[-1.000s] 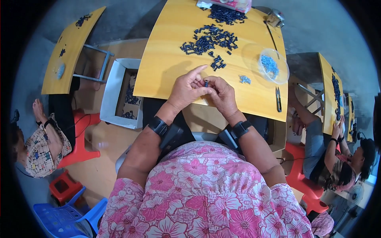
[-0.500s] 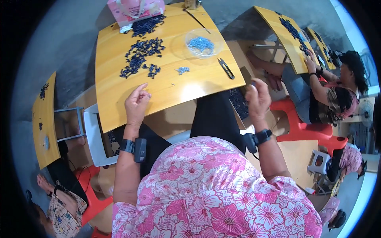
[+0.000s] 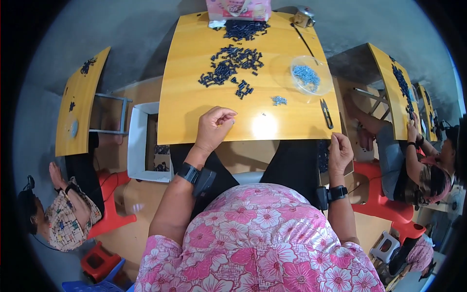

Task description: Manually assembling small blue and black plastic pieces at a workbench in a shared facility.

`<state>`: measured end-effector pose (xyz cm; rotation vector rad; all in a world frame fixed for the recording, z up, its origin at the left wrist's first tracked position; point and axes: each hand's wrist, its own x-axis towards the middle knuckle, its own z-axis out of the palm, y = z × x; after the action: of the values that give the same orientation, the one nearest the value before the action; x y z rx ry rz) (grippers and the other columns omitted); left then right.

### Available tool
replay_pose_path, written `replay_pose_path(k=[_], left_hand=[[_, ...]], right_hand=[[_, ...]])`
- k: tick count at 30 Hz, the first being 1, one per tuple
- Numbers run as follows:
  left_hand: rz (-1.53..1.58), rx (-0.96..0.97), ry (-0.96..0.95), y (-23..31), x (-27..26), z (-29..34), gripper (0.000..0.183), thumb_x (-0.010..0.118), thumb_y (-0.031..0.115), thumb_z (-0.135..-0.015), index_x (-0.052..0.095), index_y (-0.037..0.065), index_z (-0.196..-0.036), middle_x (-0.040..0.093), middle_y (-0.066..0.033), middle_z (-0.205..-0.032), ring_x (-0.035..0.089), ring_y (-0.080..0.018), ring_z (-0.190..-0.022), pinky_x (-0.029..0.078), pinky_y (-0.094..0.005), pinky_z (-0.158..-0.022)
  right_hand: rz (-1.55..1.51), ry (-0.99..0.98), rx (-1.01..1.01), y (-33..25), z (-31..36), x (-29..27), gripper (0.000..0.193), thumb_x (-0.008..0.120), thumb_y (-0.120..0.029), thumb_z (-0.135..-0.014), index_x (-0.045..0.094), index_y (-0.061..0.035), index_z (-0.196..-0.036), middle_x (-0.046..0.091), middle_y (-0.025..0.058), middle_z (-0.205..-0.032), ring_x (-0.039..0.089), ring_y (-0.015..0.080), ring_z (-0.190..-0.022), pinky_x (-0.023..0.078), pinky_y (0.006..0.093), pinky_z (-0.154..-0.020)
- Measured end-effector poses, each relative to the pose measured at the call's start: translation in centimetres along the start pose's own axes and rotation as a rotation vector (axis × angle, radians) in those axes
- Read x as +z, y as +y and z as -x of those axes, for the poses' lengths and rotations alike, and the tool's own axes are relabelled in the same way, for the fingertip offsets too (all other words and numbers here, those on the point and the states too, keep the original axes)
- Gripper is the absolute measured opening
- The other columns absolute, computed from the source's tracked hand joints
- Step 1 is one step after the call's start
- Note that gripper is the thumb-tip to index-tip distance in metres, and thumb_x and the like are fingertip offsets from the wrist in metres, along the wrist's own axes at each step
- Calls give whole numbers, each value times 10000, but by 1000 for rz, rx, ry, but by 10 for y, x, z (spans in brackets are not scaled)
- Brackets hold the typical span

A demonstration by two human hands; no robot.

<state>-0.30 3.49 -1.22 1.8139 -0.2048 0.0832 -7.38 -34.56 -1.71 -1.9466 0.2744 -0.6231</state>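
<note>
Left hand [image 3: 214, 127]: held over the front of the yellow table [image 3: 185, 112], centre of frame; fingers curled inward; whether a piece is pinched cannot be told.

Right hand [image 3: 340, 151]: placed right of centre, just beside the table's near right corner; fingers folded; contents, if any, hidden. Should a small piece be held there loosely, it could be lost past the table edge.

Dark pieces [image 3: 231, 65]: short, spread in two heaps and one small cluster, upper centre, beyond the left hand. The cluster could be scattered by a low sweep of the wrist.

Light blue pieces [image 3: 279, 100]: one little heap, right of centre, uncontained; easily brushed apart. One tiny pale piece [image 3: 264, 114] lies alone near the glare, where it could be overlooked.

Clear round tub [image 3: 325, 78]: lidless, right of the heap, more light blue pieces inside; could be tipped by a sleeve or forearm.

Black snips [image 3: 326, 114]: laid near the right table edge; could be knocked off by the right hand.
</note>
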Motion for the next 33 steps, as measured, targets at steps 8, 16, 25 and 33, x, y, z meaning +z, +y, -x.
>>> replay_pose_path(k=[8, 16, 25, 33], left_hand=[[-46, 47, -25, 8, -3, -3, 54, 660, -33, -826, 681, 10, -851, 648, -34, -833, 596, -84, -736, 473, -221, -659], [-8, 43, -3, 14, -5, -1, 55, 663, -24, -809, 689, 8, -846, 664, -79, -826, 654, -162, -722, 520, -260, -656], [29, 32, -24, 16, -6, -1, 61, 652, -33, -811, 680, 1, -853, 674, -90, -850, 677, -172, -754, 545, -267, -690], [64, 40, -12, 13, -6, -2, 65, 652, -57, -819, 676, -7, -851, 659, -59, -846, 629, -112, -759, 507, -241, -686]], right_hand=[[125, -482, -293, -86, -3, 96, 82, 686, 15, -813, 676, -16, -888, 608, 116, -776, 599, 236, -688, 475, 298, -626], [272, -478, -500, -101, -28, 175, 115, 699, -142, -833, 705, -71, -925, 633, 133, -864, 621, 346, -763, 523, 416, -672], [559, -603, -545, -117, -57, 205, 104, 654, -100, -808, 719, -97, -890, 643, 99, -912, 627, 307, -907, 523, 413, -743], [648, -620, -627, -109, -61, 206, 86, 723, -106, -776, 747, -115, -858, 658, 60, -872, 657, 275, -843, 531, 378, -706]])
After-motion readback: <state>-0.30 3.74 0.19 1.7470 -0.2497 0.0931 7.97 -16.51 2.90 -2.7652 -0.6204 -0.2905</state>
